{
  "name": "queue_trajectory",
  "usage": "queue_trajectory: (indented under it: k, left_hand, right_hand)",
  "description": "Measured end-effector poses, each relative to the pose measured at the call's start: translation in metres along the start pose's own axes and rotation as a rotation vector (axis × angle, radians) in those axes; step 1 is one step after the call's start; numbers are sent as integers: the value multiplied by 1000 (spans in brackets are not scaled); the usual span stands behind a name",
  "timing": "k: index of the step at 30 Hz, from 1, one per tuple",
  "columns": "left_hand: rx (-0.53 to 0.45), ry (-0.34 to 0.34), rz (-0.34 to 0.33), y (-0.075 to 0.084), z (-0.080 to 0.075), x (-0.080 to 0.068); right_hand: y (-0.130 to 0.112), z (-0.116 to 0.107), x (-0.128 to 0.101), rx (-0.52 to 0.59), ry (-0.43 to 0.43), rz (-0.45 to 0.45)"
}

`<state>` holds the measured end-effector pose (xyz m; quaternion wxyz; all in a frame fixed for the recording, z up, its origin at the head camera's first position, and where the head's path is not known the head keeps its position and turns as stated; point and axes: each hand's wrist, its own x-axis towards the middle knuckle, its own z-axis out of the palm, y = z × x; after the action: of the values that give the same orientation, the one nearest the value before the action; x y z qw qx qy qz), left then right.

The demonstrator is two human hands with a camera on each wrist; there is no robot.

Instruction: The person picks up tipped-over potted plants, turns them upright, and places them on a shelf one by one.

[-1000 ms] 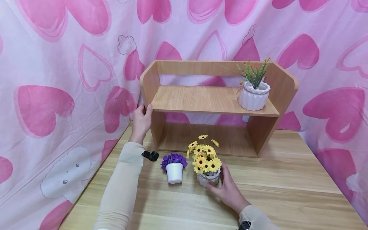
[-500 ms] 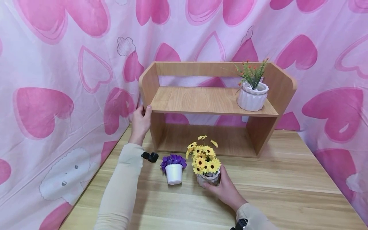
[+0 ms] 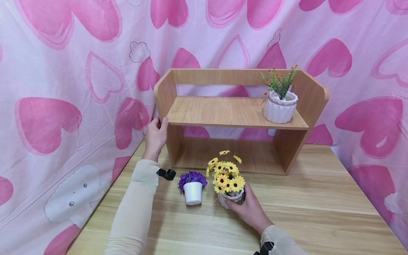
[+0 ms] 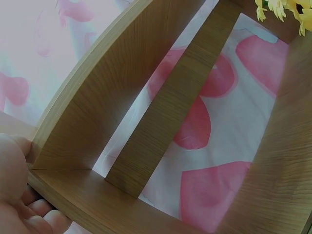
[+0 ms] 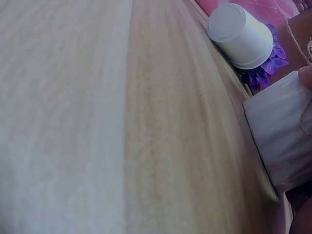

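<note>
My right hand [image 3: 247, 209] grips a pale pot of yellow flowers [image 3: 227, 177] that stands on the wooden table [image 3: 318, 209]; the pot's white side [image 5: 282, 134] fills the right wrist view. A small white pot with purple flowers [image 3: 192, 186] stands just left of it, also seen as the white pot [image 5: 241, 36]. My left hand [image 3: 156, 134] holds the left side panel of the wooden shelf unit [image 3: 229, 113], with fingers curled around its front edge; the left hand [image 4: 19, 200] shows against the panel [image 4: 97, 112].
A ribbed white pot with a green, orange-budded plant [image 3: 280, 101] stands at the right end of the shelf board. A pink heart-patterned curtain [image 3: 63, 88] hangs behind and on both sides. A small black clip [image 3: 166, 173] lies by my left sleeve.
The right hand has drawn the yellow flower pot slightly nearer and closed more around it. The left hand stays on the shelf side.
</note>
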<state>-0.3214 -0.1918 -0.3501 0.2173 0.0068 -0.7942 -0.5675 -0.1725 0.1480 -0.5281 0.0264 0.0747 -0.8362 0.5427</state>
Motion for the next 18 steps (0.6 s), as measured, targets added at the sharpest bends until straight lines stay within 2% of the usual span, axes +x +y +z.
queue_trajectory:
  k: [18]
  left_hand:
    - [4,0,14,0,-1,0]
  right_hand:
    - [-1,3,-2,-11,27,0]
